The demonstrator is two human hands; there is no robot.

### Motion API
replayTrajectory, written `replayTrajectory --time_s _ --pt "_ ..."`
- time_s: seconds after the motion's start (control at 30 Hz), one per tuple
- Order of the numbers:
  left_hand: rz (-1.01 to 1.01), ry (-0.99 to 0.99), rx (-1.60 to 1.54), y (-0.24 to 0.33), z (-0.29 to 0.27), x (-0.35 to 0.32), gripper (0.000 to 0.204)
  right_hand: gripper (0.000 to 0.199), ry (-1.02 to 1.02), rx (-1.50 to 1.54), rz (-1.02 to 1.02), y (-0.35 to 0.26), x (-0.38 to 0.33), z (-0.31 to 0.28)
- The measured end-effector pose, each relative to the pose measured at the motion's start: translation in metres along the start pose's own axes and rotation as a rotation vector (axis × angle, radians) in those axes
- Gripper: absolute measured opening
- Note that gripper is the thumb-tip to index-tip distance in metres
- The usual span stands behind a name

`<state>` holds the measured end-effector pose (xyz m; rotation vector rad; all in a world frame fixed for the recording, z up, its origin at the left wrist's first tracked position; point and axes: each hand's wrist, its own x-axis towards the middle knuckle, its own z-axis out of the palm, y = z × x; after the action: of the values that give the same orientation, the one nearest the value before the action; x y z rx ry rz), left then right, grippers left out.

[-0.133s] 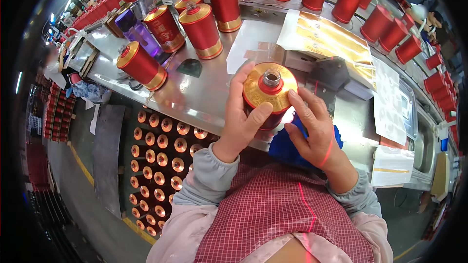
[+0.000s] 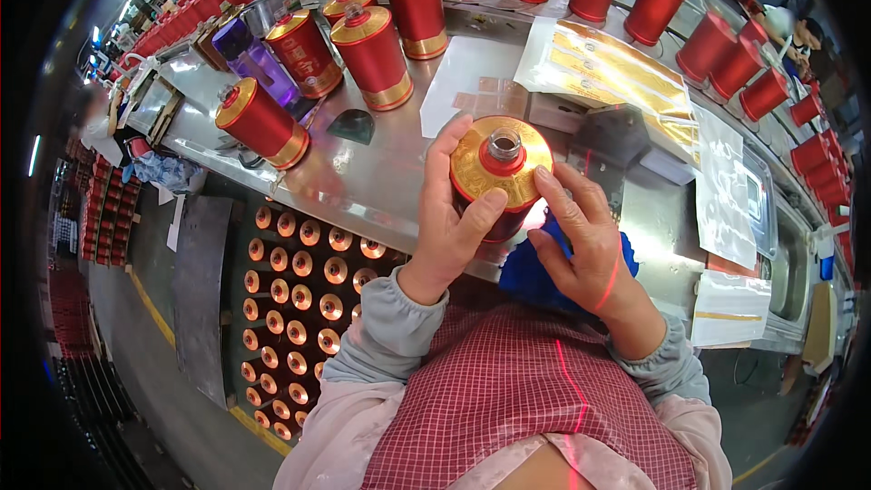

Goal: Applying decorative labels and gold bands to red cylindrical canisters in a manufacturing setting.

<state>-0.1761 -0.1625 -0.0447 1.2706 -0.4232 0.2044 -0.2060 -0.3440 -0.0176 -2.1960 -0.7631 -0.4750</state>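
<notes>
A red bottle (image 2: pixel 494 226) with a gold shoulder disc (image 2: pixel 474 156) and a bare clear glass mouth (image 2: pixel 504 144) stands upright between my hands, close to the table's near edge. My left hand (image 2: pixel 451 209) is wrapped round its left side, thumb on the near rim of the gold disc. At the right rim rest the fingertips of my right hand (image 2: pixel 581 227); its thumb is apart from the fingers, beside the bottle's lower wall. Beneath my right hand lies a blue cloth (image 2: pixel 531 277), partly covered.
Several red-and-gold bottles (image 2: pixel 372 59) and a purple bottle (image 2: pixel 259 63) stand at the left. Gold label sheets (image 2: pixel 608 63) lie on a dark-and-white box beyond my hands. Plain red bottles (image 2: pixel 653 9) line a curved conveyor. Below left stand many gold-topped bottles (image 2: pixel 296 332).
Red bottles on the conveyor at the far right have shifted slightly to the right. My hands and the bottle between them have barely moved.
</notes>
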Motion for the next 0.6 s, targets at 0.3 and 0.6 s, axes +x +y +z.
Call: replayTrajectory --time_s 0.3,0.6 --pt "-0.002 0.054 0.063 -0.0017 0.0028 0.0009 0.067 0.070 0.011 -0.003 -0.008 -0.0008 0.0008 0.0002" --pt "-0.038 0.084 0.036 0.0056 0.0084 0.0024 0.063 0.069 0.012 -0.001 -0.003 -0.0024 0.0013 -0.0004"
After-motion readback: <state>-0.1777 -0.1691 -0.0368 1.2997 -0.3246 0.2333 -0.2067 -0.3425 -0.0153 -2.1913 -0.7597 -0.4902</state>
